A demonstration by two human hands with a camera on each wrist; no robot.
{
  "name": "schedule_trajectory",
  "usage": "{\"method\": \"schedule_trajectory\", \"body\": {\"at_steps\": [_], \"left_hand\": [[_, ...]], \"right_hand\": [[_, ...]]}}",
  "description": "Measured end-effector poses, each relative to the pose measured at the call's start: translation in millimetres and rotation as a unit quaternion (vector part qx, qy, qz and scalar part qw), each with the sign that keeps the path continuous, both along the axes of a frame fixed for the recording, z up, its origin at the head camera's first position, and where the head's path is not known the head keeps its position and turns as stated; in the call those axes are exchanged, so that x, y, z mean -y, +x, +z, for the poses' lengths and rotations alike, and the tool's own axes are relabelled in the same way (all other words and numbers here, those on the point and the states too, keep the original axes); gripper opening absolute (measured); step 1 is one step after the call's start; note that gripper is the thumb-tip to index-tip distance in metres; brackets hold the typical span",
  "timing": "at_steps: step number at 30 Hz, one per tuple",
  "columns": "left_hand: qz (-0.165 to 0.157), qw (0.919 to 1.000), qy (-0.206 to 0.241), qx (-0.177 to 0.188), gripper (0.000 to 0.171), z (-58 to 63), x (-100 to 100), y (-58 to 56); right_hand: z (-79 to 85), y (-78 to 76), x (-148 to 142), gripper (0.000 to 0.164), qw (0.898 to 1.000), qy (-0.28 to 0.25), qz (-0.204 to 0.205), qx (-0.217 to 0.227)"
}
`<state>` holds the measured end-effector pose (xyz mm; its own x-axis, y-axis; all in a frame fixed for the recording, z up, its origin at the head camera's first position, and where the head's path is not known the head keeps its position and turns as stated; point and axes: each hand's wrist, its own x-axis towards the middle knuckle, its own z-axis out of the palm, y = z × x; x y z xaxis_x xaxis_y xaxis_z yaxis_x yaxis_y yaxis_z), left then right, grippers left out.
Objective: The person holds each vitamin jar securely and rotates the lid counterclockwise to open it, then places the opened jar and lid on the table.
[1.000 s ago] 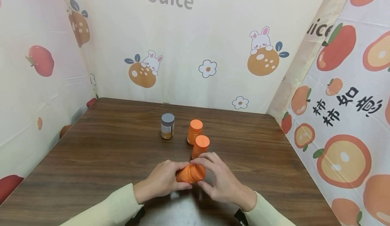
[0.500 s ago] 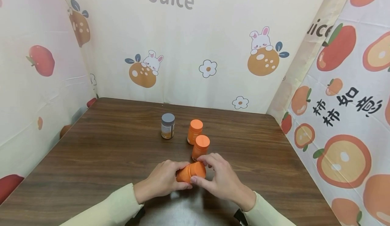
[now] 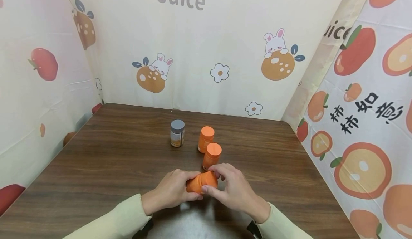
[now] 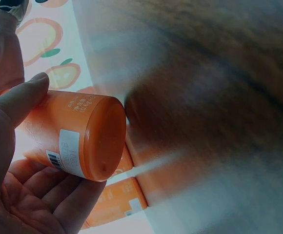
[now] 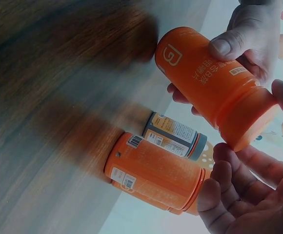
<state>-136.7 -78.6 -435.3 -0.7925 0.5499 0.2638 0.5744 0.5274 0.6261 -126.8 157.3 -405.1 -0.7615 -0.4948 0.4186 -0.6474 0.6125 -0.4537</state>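
An orange pill bottle (image 3: 195, 184) is held tilted above the near part of the table, its capped end toward the right. My left hand (image 3: 175, 188) grips its body, the thumb on one side and the fingers around the other, as the left wrist view shows. At the orange cap (image 5: 246, 119), my right hand (image 3: 233, 189) pinches the rim between thumb and fingers. The cap sits on the bottle. Just beyond the hands stands a second orange bottle (image 3: 212, 156), upright, with a third orange bottle (image 3: 206, 140) right behind it.
A grey-lidded bottle (image 3: 177, 133) stands upright to the left of the orange pair. The dark wooden table (image 3: 122, 142) reaches back to a fruit-printed curtain (image 3: 199, 45), which also hangs along both sides.
My right hand has shifted its fingers on the cap: the thumb has come up onto its near side and the fingertips have moved to its far edge. The left hand stays still.
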Motion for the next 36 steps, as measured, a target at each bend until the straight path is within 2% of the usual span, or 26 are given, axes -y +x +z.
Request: {"method": "schedule_trajectory", "body": {"at_steps": [14,21,36], "left_hand": [[0.001,0.9999,-0.007,-0.01,0.04,0.7,-1.3,-0.1],[-0.001,0.9999,-0.008,-0.012,0.044,0.8,-0.2,0.2],[-0.006,1.0,-0.005,-0.004,0.037,0.0,-0.1,-0.7]], "right_hand": [[0.6,-1.1,-2.5,0.047,0.999,-0.009,0.042,-0.005],[-0.8,-3.3,-3.8,0.051,0.996,-0.007,0.081,-0.042],[0.4,-3.2,-5.7,0.065,0.993,0.004,0.11,-0.048]]}}
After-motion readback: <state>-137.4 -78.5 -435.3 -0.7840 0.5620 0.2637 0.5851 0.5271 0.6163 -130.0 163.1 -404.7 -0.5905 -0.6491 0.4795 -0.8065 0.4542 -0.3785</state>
